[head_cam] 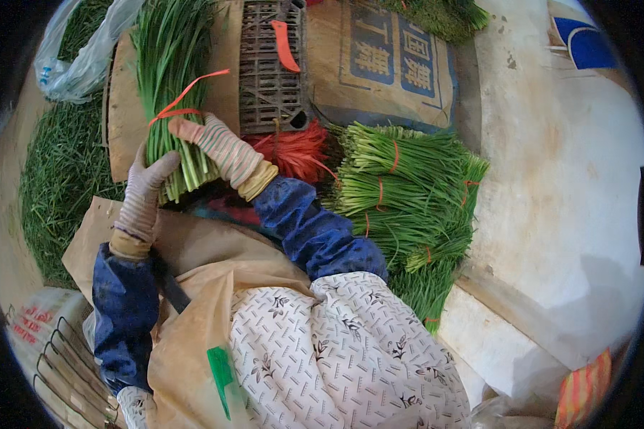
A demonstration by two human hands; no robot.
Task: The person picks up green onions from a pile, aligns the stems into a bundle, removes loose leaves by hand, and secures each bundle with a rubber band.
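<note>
A bundle of long green leafy stalks, apparently garlic chives [172,69], lies on a cardboard-covered surface, cut ends towards me. A red plastic tie [178,112] goes around its lower part, with one loose end sticking up to the right. My left hand [149,187], in a striped knit glove, grips the bundle's left side near the pale cut ends, thumb on top. My right hand [222,147], gloved likewise, holds the right side just below the tie. Its thumb rests on the stalks; the other fingers are partly hidden.
Tied chive bundles [408,182] are stacked at right, beside a pale wall [558,161]. Ahead are a dark plastic crate [273,96] with a red curved tool [285,45], red ties [298,153] and a printed sack [381,64]. Loose greens [70,187] and a wire rack [67,364] are left.
</note>
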